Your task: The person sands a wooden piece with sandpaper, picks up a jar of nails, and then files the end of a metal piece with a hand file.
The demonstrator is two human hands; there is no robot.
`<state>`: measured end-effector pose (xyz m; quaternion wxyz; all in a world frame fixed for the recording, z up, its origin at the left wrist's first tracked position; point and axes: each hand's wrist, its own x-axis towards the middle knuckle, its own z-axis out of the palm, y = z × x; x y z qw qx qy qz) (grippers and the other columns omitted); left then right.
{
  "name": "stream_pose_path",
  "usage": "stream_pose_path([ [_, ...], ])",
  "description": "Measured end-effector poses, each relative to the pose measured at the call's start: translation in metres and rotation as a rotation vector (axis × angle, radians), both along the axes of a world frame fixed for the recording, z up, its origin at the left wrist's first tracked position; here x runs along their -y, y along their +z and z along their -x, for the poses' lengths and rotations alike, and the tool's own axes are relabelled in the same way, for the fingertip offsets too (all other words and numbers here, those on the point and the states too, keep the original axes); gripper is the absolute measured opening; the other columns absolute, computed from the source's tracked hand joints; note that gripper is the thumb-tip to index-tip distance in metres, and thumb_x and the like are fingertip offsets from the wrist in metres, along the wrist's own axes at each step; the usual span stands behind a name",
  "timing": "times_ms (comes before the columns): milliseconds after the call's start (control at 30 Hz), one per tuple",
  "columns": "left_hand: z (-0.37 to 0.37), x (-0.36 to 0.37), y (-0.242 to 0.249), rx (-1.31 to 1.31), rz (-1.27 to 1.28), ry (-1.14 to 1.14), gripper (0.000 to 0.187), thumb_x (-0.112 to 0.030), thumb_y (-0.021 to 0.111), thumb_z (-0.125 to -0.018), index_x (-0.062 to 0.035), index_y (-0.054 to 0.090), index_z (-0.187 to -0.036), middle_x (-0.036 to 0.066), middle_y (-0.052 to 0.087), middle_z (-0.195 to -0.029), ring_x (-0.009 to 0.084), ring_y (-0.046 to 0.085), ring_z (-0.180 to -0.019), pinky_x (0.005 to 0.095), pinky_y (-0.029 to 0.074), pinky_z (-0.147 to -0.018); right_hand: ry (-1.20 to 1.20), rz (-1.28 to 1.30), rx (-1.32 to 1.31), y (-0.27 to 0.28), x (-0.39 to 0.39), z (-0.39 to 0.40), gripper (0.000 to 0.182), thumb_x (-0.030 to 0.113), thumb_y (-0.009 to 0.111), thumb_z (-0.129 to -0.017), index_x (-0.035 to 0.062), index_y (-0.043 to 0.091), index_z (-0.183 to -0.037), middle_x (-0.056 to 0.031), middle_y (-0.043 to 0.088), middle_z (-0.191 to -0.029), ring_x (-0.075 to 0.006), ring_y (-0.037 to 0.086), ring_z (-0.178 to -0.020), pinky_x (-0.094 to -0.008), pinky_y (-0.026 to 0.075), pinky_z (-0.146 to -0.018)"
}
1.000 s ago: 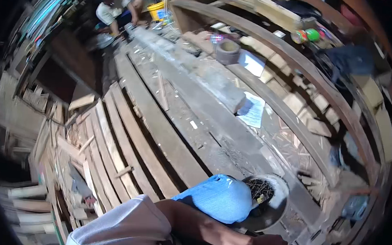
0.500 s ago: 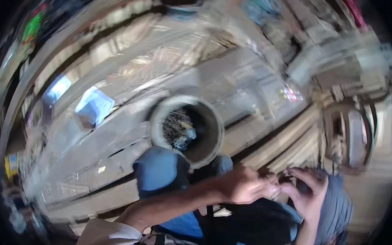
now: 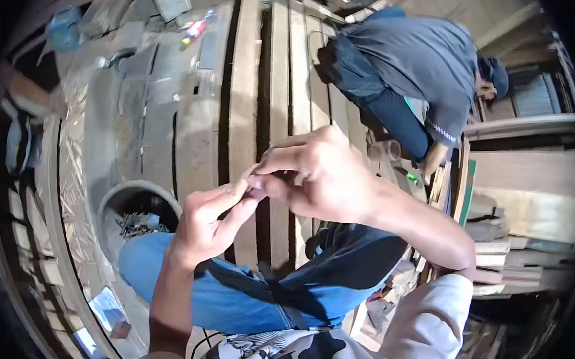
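Note:
My left hand (image 3: pixel 209 222) is raised above my lap, its thumb and forefinger pinched together. Meeting it at the fingertips is my right hand (image 3: pixel 317 178), also closed in a pinch with the fingers curled. Whatever is between the two sets of fingertips is too small and too covered to make out. Beneath both hands lie long wooden planks (image 3: pixel 244 111). Left of my knee stands a round bin (image 3: pixel 110 201) with dark scraps and some crumpled bits inside.
Ahead to the right, another person (image 3: pixel 410 59) in a grey top bends over the planks, one arm reaching down. Stacked boards (image 3: pixel 529 207) line the right side. A blue bag-like object (image 3: pixel 65 28) lies at the far left, and wood chips (image 3: pixel 73 186) cover a strip at left.
My view has swung right, so the bin now appears at the left and the other person is in full view. My hands remain together, now near the middle of the view.

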<state>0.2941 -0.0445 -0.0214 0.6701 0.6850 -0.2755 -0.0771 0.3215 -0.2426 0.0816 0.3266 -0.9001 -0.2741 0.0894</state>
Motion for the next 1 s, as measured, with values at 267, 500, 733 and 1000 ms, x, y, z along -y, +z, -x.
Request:
stream_pose_path([
  [267, 0.035, 0.085, -0.011, 0.058, -0.365, -0.098, 0.027, -0.004, 0.057, -0.093, 0.0063, 0.063, -0.117, 0.010, 0.065, -0.076, 0.0193, 0.062, -0.061, 0.0303, 0.050, -0.060, 0.002, -0.083, -0.076, -0.041, 0.112, 0.042, 0.013, 0.009, 0.072, -0.073, -0.0021, 0.067, -0.078, -0.0213, 0.064, -0.067, -0.0399, 0.066, -0.067, -0.0426, 0.053, -0.060],
  [500, 0.044, 0.140, -0.002, 0.118, -0.640, -0.035, 0.039, -0.011, 0.046, -0.100, 0.0020, 0.054, -0.135, 0.005, 0.068, -0.077, 0.0051, 0.049, -0.052, 0.0231, 0.042, -0.049, -0.600, -0.090, -0.178, -0.184, 0.289, 0.048, 0.046, 0.048, 0.067, -0.086, 0.0022, 0.073, -0.085, -0.0208, 0.070, -0.078, -0.0349, 0.069, -0.072, -0.0444, 0.054, -0.067],
  [733, 0.044, 0.136, 0.053, 0.055, -0.806, 0.143, 0.039, -0.024, 0.048, -0.102, 0.0061, 0.060, -0.125, 0.003, 0.056, -0.063, 0.0065, 0.043, -0.050, 0.0254, 0.036, -0.049, -1.336, 0.865, -0.015, -0.363, 0.495, 0.108, 0.057, 0.017, 0.057, -0.090, -0.0009, 0.039, -0.142, -0.0169, 0.042, -0.147, -0.0341, 0.037, -0.138, -0.0486, 0.037, -0.108],
  [1000, -0.032, 0.187, 0.062, 0.016, -0.998, 0.042, 0.042, -0.016, 0.047, -0.101, 0.0066, 0.050, -0.136, 0.009, 0.064, -0.086, 0.0100, 0.056, -0.077, 0.0259, 0.048, -0.077, -1.312, 0.845, -0.139, -0.386, 0.530, 0.142, 0.044, 0.017, 0.061, -0.076, 0.0071, 0.066, -0.119, -0.0166, 0.069, -0.112, -0.0295, 0.057, -0.121, -0.0513, 0.036, -0.099],
])
